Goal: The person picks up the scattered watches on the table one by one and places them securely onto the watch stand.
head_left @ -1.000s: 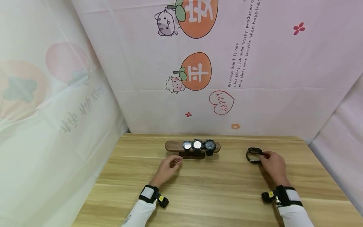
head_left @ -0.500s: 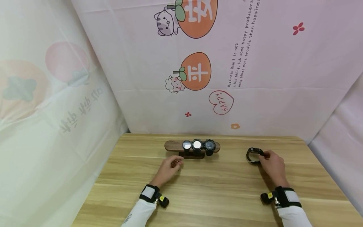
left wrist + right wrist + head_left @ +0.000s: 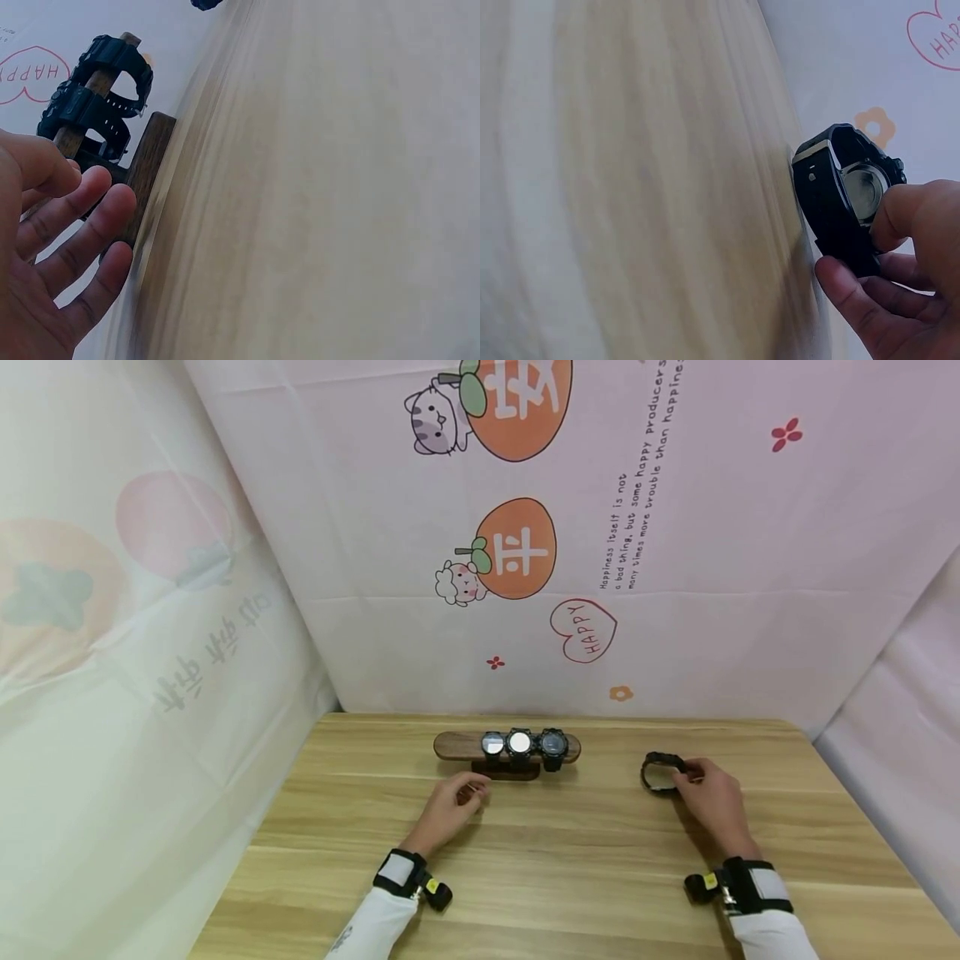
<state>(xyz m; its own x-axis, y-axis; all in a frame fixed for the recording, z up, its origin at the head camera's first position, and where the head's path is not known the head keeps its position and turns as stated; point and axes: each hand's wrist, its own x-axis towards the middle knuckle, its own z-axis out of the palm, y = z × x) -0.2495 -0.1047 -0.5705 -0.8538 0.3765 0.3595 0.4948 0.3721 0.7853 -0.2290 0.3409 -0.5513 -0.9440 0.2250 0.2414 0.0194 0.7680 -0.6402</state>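
My right hand (image 3: pixel 712 797) pinches a black wristwatch (image 3: pixel 829 195) by one side of its looped strap, thumb and fingers at the band. In the right wrist view the steel case back faces the inside of the loop. My left hand (image 3: pixel 447 807) holds nothing; its fingers (image 3: pixel 82 244) are loosely bent by the front of a dark wooden watch stand (image 3: pixel 459 746). On the stand's bar sit three black watches: one with a pale face (image 3: pixel 492 743), one with a bright round face (image 3: pixel 519 742) and one with a dark dial (image 3: pixel 553 743).
The stand's base (image 3: pixel 510 771) rests on a light wood-grain table (image 3: pixel 555 877) near its back edge. A printed white cloth (image 3: pixel 697 635) hangs behind the table, with more cloth at both sides. Each wrist wears a strapped camera, such as the left one (image 3: pixel 437 893).
My right hand has shifted slightly left with the watch, and the strap loop has turned a little. My left hand has edged slightly right beside the stand.
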